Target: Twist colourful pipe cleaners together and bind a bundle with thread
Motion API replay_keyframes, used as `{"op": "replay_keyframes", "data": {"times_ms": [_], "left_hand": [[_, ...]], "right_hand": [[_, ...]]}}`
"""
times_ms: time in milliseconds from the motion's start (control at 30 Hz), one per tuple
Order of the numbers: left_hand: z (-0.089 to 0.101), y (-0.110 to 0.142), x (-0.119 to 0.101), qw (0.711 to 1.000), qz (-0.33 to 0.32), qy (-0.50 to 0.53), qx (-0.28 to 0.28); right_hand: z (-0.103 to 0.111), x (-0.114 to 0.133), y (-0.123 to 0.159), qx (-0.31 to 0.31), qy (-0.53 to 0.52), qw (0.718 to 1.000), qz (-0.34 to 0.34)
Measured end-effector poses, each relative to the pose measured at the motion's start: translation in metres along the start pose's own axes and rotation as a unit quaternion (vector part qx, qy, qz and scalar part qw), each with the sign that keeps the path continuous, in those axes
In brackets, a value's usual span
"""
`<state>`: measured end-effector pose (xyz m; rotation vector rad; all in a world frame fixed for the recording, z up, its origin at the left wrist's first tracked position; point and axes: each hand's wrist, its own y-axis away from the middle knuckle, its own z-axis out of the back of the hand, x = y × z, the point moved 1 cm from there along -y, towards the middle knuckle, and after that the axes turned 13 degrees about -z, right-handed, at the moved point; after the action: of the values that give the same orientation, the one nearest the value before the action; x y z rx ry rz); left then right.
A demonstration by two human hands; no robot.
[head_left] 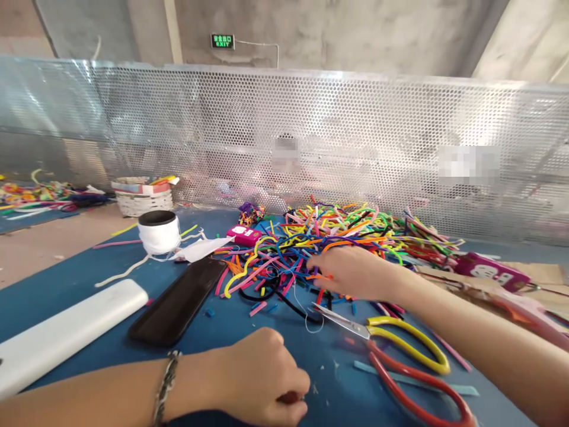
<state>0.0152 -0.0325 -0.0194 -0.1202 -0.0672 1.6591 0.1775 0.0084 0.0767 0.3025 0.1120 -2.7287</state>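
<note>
Among the near strands of the colourful strips (338,222), the right hand's (355,274) fingers bent downward, though whether they pinched any could not be told; the left hand (267,379), farther from the strips, was loosely curled, contents hidden. Just nearer lay scissors (365,331), tips by the right fingers, handles slanting off rightward.

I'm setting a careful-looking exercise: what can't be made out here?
In the head view:
Left hand: its curled fingers hide whether it holds anything.
Right hand: its back and the colourful strips hide any grip.
White object: left edge cuts it off.
Scissors' red handle: bottom edge cuts it off.
Perforated screen: its mesh obscures what lies behind.
</note>
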Motion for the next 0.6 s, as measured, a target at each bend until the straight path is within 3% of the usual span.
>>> {"op": "replay_keyframes", "data": {"times_ms": [100, 267, 467, 600], "left_hand": [[-0.006, 0.001, 0.002, 0.999, -0.025, 0.012, -0.028], [-0.01, -0.001, 0.001, 0.999, -0.005, 0.01, -0.035], [-0.01, -0.004, -0.003, 0.999, 0.017, 0.031, -0.024], [-0.01, -0.003, -0.005, 0.999, 0.024, 0.032, -0.028]], "right_hand": [[-0.018, -0.005, -0.045, -0.021, 0.018, 0.996, -0.085], [-0.038, -0.007, -0.084, -0.006, -0.025, 0.994, -0.108], [-0.01, -0.031, -0.099, -0.09, -0.185, 0.966, -0.157], [0.016, -0.058, -0.103, -0.186, -0.341, 0.896, -0.214]]}}
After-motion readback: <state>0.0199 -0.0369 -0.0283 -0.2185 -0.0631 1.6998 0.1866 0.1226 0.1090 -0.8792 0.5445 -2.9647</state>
